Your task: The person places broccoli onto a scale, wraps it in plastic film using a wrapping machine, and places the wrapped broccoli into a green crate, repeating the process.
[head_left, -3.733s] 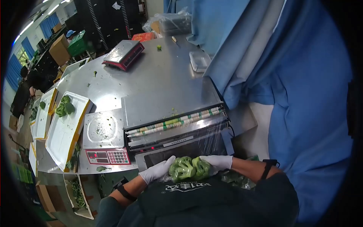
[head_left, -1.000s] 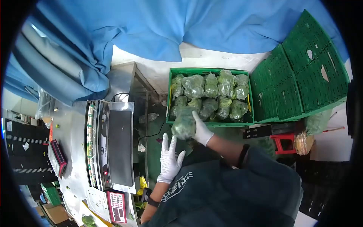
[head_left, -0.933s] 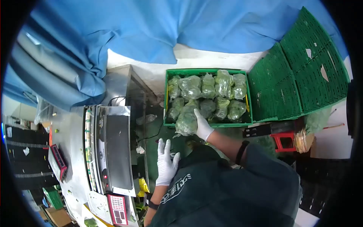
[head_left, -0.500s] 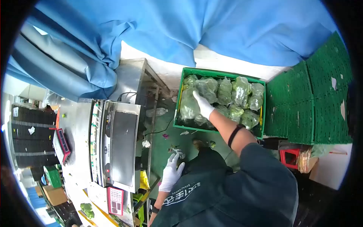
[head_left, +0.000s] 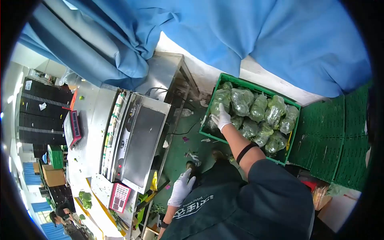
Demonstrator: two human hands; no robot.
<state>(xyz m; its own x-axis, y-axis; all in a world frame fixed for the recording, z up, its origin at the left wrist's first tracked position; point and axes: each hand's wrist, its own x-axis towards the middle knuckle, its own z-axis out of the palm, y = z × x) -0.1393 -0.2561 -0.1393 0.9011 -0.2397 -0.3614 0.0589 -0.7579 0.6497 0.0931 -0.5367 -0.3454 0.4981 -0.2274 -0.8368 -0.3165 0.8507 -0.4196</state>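
A green plastic crate [head_left: 298, 132] on the floor holds several clear bags of leafy greens, laid in two rows. My right hand [head_left: 221, 118], in a white glove, reaches into its left end. The fingers are spread and rest against the near end of a bag of leafy greens [head_left: 221, 99]. Part of the crate's near left corner is hidden by that hand. My left hand [head_left: 182, 188], also gloved in white, hangs low in front of my dark apron [head_left: 204, 200]. Its fingers are stretched out with nothing in them.
A metal wrapping machine [head_left: 140, 138] stands on the steel table [head_left: 94, 116] at left, beside red scales [head_left: 73, 128]. Stacked green crates [head_left: 340, 132] rise at right. Blue cloth [head_left: 256, 36] hangs behind. A cable [head_left: 180, 132] and scraps lie on the floor.
The view has turned, so the crate sits further right and tilted. My right hand has moved toward the crate's near left side. The left-end bag now lies closer to the far edge.
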